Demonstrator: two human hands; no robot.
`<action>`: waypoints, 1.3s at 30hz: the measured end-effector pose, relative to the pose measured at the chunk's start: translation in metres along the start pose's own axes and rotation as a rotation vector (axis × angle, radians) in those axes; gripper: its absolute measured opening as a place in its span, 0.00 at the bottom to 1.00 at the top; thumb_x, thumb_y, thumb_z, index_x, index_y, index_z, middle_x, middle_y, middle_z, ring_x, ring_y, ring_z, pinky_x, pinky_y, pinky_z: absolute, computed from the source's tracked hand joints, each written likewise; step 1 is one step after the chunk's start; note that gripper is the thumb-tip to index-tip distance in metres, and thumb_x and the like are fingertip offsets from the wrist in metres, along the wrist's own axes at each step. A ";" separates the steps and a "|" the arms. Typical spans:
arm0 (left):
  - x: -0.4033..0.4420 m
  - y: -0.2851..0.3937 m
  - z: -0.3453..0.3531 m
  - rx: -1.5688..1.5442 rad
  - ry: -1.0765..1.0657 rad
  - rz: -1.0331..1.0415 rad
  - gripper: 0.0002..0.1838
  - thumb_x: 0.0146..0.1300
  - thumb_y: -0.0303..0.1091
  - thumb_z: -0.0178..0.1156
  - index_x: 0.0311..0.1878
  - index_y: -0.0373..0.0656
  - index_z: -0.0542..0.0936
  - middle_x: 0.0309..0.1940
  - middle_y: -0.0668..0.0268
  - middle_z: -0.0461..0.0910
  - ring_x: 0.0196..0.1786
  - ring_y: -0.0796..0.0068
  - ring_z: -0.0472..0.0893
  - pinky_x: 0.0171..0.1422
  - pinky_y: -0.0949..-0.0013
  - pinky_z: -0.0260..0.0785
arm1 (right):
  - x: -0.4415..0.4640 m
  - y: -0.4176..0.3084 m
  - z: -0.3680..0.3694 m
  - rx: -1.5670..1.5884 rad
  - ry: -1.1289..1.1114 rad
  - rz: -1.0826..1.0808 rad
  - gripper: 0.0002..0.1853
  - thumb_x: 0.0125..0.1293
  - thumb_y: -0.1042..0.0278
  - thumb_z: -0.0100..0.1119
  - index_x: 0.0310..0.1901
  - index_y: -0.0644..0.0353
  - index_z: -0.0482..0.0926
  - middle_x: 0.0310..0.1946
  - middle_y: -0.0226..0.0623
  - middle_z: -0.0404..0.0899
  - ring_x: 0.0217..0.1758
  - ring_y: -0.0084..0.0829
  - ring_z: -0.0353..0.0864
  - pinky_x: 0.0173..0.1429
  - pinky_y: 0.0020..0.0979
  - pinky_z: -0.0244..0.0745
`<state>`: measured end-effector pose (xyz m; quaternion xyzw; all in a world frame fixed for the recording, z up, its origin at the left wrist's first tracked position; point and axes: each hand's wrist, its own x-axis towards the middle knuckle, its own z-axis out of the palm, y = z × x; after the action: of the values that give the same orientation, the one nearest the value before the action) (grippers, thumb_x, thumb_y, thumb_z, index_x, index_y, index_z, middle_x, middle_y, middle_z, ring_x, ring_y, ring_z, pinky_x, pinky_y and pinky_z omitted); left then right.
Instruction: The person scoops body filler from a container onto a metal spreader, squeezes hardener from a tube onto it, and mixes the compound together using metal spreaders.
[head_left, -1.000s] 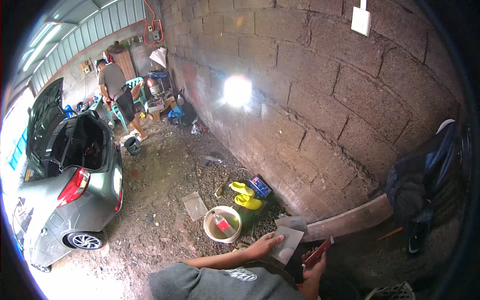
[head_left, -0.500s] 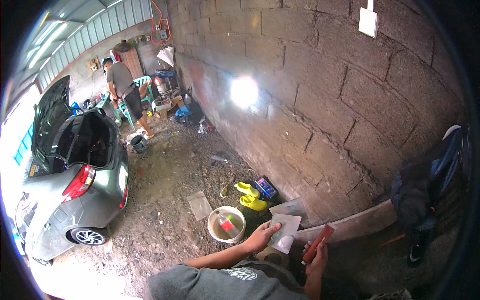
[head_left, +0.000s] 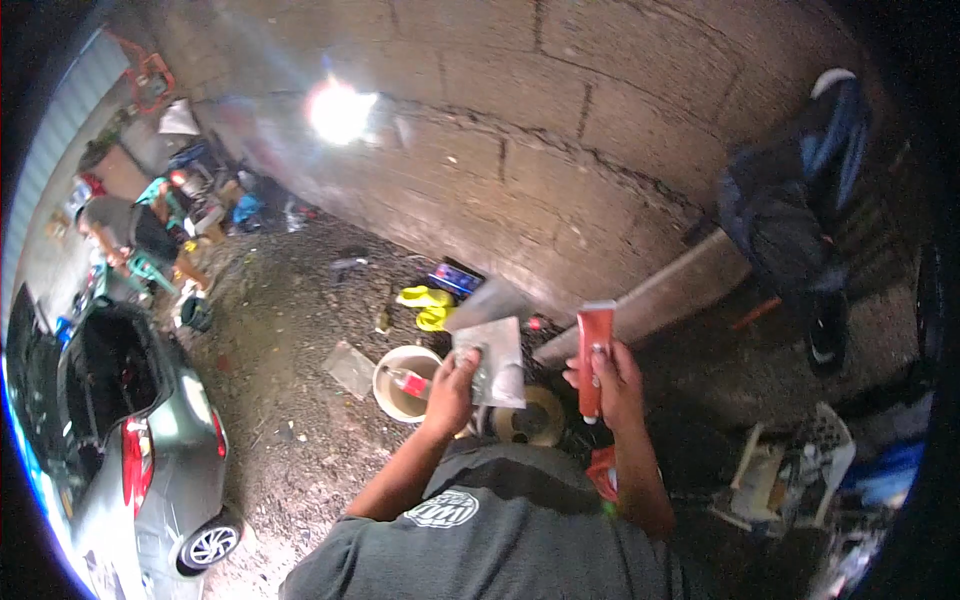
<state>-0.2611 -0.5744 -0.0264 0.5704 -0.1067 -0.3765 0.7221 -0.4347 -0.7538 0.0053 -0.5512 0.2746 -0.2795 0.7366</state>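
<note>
My left hand [head_left: 453, 392] grips a pale flat sheet [head_left: 500, 345] by its left edge, thumb on top. A whitish blob [head_left: 509, 382] lies near the sheet's lower right corner. In my right hand [head_left: 617, 385] is a red squeeze tube [head_left: 596, 335], held nearly upright with its pale end downward. The tube is apart from the sheet, to its right. Behind the sheet, a grey translucent-looking piece [head_left: 492, 303] partly shows. Below and left stands a white bucket [head_left: 381, 392] with a red-labelled bottle [head_left: 408, 381] in it.
Yellow clogs [head_left: 428, 308] and a blue box [head_left: 458, 277] lie by the block wall [head_left: 620, 170]. A grey car [head_left: 185, 440] with its trunk raised stands left, and a person [head_left: 125, 228] bends behind it. Dark clothing [head_left: 790, 210] hangs right, above a cluttered crate [head_left: 775, 470].
My view has swung right and downward, so the scene sits further left. The red tube has turned from slanted to nearly upright. Both hands keep hold of their things.
</note>
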 end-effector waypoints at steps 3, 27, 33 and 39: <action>0.002 -0.005 0.004 -0.154 -0.033 0.009 0.23 0.74 0.45 0.54 0.59 0.34 0.73 0.50 0.62 0.80 0.51 0.74 0.78 0.58 0.69 0.69 | 0.002 0.002 -0.002 0.040 0.009 -0.036 0.17 0.74 0.68 0.49 0.60 0.68 0.68 0.47 0.48 0.81 0.40 0.36 0.86 0.46 0.36 0.86; -0.010 -0.005 0.028 0.064 -0.238 0.039 0.23 0.75 0.43 0.54 0.62 0.32 0.71 0.53 0.61 0.79 0.54 0.76 0.77 0.61 0.69 0.69 | -0.013 -0.049 0.008 -0.470 -0.256 0.149 0.13 0.77 0.61 0.48 0.46 0.63 0.75 0.34 0.38 0.83 0.34 0.25 0.84 0.38 0.29 0.81; -0.011 0.007 0.033 0.081 -0.247 0.035 0.24 0.76 0.43 0.54 0.62 0.32 0.71 0.54 0.62 0.79 0.55 0.76 0.77 0.61 0.70 0.69 | -0.003 -0.062 0.016 -0.685 -0.310 0.085 0.13 0.76 0.62 0.49 0.42 0.64 0.76 0.32 0.38 0.83 0.35 0.26 0.85 0.37 0.30 0.78; -0.009 0.015 0.037 0.032 -0.238 0.073 0.23 0.76 0.43 0.53 0.63 0.33 0.70 0.53 0.62 0.79 0.54 0.77 0.77 0.60 0.70 0.69 | 0.001 -0.077 0.028 -0.929 -0.385 -0.171 0.11 0.71 0.63 0.58 0.43 0.65 0.76 0.32 0.44 0.83 0.34 0.33 0.86 0.40 0.35 0.78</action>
<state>-0.2822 -0.5949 0.0020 0.5288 -0.2184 -0.4136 0.7083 -0.4226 -0.7545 0.0859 -0.8826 0.1832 -0.0806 0.4255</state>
